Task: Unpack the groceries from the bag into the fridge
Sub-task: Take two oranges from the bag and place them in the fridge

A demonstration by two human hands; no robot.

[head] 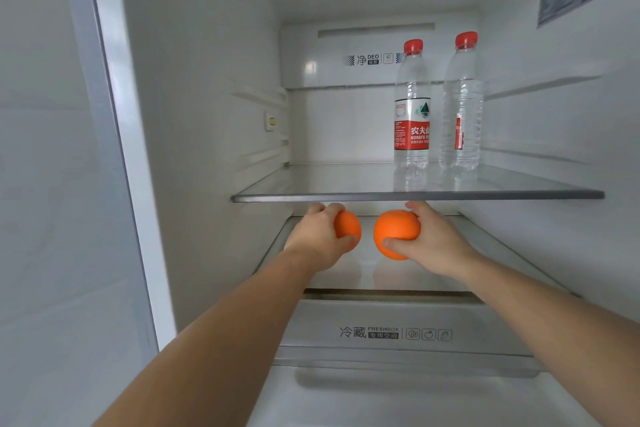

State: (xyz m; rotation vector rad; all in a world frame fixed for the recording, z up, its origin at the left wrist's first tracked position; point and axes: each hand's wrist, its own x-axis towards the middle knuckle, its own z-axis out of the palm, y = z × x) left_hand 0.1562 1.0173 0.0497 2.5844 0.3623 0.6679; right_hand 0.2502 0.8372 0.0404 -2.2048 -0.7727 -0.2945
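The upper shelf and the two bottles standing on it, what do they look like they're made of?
Upper shelf: apparently clear glass, glossy, since the bottles reflect in it; its front edge carries a grey, metal-looking trim. Left bottle and right bottle: thin clear plastic, ribbed walls, with red caps that look like opaque plastic. The left one's label looks like printed film.

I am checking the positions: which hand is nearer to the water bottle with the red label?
Right. The right hand is almost below the labelled bottle; the left hand is further left.

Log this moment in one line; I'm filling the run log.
left hand: holds orange | right hand: holds orange | place: lower shelf | upper shelf: two bottles
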